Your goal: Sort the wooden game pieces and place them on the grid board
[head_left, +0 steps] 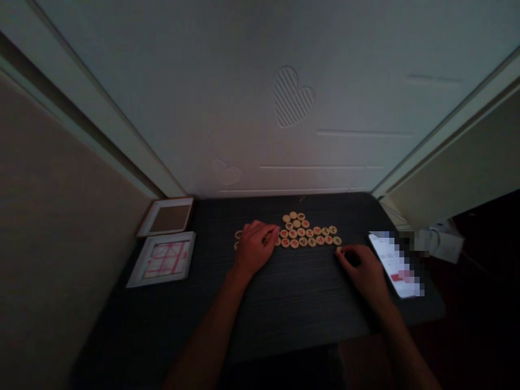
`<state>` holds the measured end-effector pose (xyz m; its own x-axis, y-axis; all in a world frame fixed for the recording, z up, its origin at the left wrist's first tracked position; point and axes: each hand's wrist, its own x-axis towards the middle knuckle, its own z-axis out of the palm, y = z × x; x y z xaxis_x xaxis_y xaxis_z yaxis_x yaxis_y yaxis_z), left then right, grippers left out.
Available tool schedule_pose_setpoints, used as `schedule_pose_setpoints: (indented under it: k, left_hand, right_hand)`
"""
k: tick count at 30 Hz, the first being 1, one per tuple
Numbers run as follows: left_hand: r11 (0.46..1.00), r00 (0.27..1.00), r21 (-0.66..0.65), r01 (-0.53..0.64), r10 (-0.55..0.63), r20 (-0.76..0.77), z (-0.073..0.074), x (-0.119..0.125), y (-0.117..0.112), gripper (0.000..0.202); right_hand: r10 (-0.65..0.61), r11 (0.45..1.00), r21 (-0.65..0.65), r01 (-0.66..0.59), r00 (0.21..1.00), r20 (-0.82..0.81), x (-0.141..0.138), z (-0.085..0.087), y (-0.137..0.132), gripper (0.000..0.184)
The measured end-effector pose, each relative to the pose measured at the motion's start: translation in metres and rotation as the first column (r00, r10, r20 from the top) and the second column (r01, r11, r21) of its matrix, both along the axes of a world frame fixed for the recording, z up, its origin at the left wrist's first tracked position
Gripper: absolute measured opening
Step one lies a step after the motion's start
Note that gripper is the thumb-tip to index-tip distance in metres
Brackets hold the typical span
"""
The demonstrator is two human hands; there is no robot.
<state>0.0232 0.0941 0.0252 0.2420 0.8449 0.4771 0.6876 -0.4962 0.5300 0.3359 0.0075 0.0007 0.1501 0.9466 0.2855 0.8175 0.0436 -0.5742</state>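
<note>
Several round wooden chess discs (303,232) with red and dark characters lie in rows forming a rough triangle on the dark table (284,303). My left hand (255,250) rests palm down over the left end of the rows, fingers curled onto the discs; a few discs (238,235) show to its left. My right hand (363,269) lies at the right end of the bottom row, its fingertips pinched on a single disc (338,249) touching the table.
A white box tray (163,260) holding a red-lined board sits at the table's left, with its lid (167,216) behind it. A phone (396,264) lies right of my right hand. A pale wall with heart shapes (293,97) stands directly behind the table.
</note>
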Motion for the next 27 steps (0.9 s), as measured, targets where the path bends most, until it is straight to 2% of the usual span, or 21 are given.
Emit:
schedule_pose_setpoints:
  k: [4, 9, 15, 20, 23, 27]
  left_hand:
    - [1.0, 1.0, -0.009, -0.007, 0.007, 0.003, 0.0, -0.002, 0.001, 0.021]
    - [1.0, 1.0, -0.012, -0.014, 0.015, 0.025, 0.001, -0.004, 0.001, 0.02]
    - [0.999, 0.999, -0.033, -0.011, 0.012, 0.034, -0.001, -0.002, 0.001, 0.021]
    - [0.991, 0.981, -0.122, -0.052, 0.074, 0.181, -0.001, -0.003, 0.001, 0.028]
    - [0.97, 0.911, -0.196, -0.146, 0.209, 0.356, 0.003, -0.016, 0.006, 0.036]
    - [0.895, 0.716, -0.216, -0.39, 0.442, 0.541, 0.013, -0.049, 0.014, 0.049]
  right_hand:
    - [0.014, 0.999, 0.04, -0.015, 0.999, 0.036, -0.001, -0.004, 0.008, 0.034]
    - [0.007, 1.0, 0.028, -0.008, 1.0, 0.024, -0.001, -0.008, 0.011, 0.032]
    - [0.007, 1.0, 0.027, -0.007, 1.0, -0.006, -0.005, -0.003, 0.008, 0.03]
    - [-0.022, 0.999, 0.046, 0.026, 0.996, -0.088, -0.005, 0.0, 0.005, 0.03]
    - [-0.062, 0.997, 0.04, 0.067, 0.993, -0.1, -0.003, -0.001, 0.005, 0.032]
    - [-0.059, 0.997, 0.043, 0.065, 0.991, -0.12, -0.001, -0.003, 0.004, 0.031]
